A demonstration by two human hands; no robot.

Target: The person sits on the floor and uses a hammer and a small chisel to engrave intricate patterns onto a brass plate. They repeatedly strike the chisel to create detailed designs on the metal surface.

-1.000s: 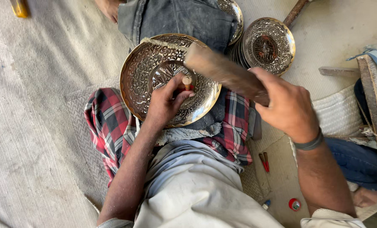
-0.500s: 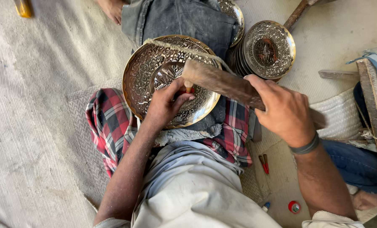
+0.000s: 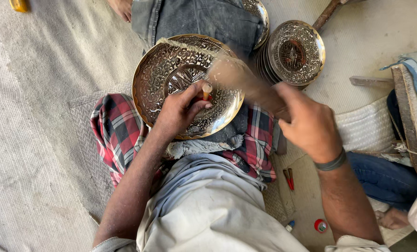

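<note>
Engraved round silver-coloured metal plate [image 3: 171, 79] resting on red checked cloth [image 3: 117, 130].
Left hand [image 3: 180, 109] clamped on small wooden-topped punch [image 3: 207, 90]; right hand [image 3: 311, 126] clamped on blurred wooden mallet [image 3: 238, 77].

**Lighting and picture quality**

Bright, even daylight across the whole view; source direction not determinable. Soft, short shadows only, under the forearms and beneath the engraved metal plate [image 3: 180, 84]. Specular glare on the plate relief and on the stack of plates [image 3: 294, 52] at upper right. Strong motion blur on the wooden mallet [image 3: 245, 81] and slight blur on the right hand [image 3: 311, 123]. Sharp focus on the left hand [image 3: 178, 112], cloth weave and floor. Mild wide-angle stretch toward the edges.
</note>
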